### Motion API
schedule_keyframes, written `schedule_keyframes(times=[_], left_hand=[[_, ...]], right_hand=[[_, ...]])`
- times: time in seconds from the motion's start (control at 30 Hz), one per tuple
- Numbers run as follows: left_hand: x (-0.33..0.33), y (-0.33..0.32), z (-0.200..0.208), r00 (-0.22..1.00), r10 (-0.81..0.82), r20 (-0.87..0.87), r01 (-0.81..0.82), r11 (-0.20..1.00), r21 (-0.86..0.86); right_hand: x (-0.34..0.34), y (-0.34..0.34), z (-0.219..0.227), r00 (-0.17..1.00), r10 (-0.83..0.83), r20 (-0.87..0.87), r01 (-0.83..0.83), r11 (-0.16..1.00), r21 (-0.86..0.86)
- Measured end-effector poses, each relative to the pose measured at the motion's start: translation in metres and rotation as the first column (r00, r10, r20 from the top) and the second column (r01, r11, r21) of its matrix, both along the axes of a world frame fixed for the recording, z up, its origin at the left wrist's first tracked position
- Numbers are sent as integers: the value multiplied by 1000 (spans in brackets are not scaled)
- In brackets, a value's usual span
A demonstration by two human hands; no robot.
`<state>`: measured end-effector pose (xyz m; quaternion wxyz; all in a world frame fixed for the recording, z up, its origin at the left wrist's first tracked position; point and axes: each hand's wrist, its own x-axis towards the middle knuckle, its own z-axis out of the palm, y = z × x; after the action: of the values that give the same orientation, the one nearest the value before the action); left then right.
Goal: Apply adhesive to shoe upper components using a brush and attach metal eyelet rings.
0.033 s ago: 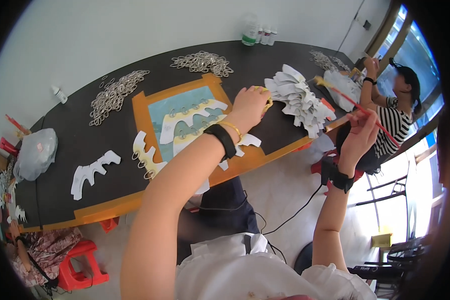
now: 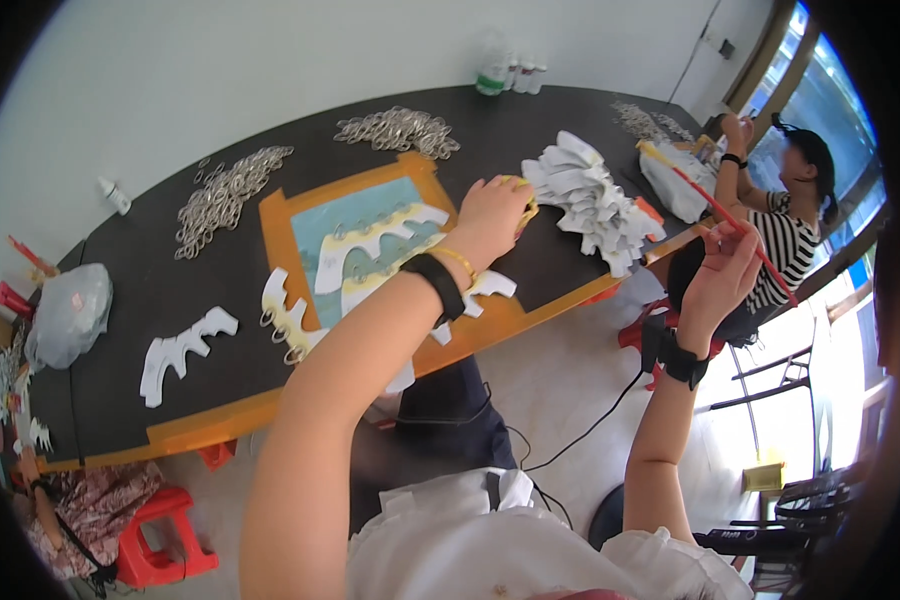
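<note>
My left hand (image 2: 495, 215) reaches over the far right of the taped board, its fingers closed round a yellow object (image 2: 523, 203) mostly hidden by the hand; its kind does not show. Raised beyond the table's front edge at the right, my right hand (image 2: 722, 268) grips a thin red brush (image 2: 705, 190), yellowish tip pointing up and left. Under my left forearm, white curved scalloped pieces (image 2: 375, 245) lie on the light blue sheet (image 2: 315, 225), with metal rings and yellow smears along their edges. Another ringed piece (image 2: 285, 315) overlaps the board's left side.
A plain scalloped piece (image 2: 185, 350) lies at left. Metal rings sit in piles (image 2: 232, 200) behind. A heap of white pieces (image 2: 595, 205) stands right of my left hand. Bottles (image 2: 492, 78) line the wall. A person in stripes (image 2: 785, 235) sits at right; another person's arm (image 2: 38, 490) shows lower left.
The view has shifted slightly. The brush in my right hand has tilted a little steeper, its tip moving slightly right. My left hand keeps its place over the board.
</note>
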<state>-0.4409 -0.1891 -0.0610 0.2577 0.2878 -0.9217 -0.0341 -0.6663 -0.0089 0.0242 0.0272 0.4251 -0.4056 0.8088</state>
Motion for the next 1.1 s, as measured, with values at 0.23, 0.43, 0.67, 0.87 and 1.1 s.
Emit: schedule_keyframes(times=[0.23, 0.43, 0.67, 0.87, 1.1], left_hand=[[12, 12, 24, 995, 96, -16, -93, 984, 150], [103, 114, 90, 983, -161, -91, 184, 877, 443], [234, 211, 30, 981, 27, -195, 91, 818, 569], [288, 235, -29, 733, 612, -298, -510, 784, 355], [274, 242, -49, 741, 579, -340, -549, 814, 188]], right_hand=[[34, 24, 19, 909, 403, 109, -386, 911, -146], [58, 19, 1, 756, 653, 43, -647, 756, -96], [146, 11, -40, 641, 763, 82, -755, 607, 247], [211, 10, -81, 555, 830, -54, -583, 435, 686], [237, 13, -99, 546, 835, 77, -644, 359, 676]])
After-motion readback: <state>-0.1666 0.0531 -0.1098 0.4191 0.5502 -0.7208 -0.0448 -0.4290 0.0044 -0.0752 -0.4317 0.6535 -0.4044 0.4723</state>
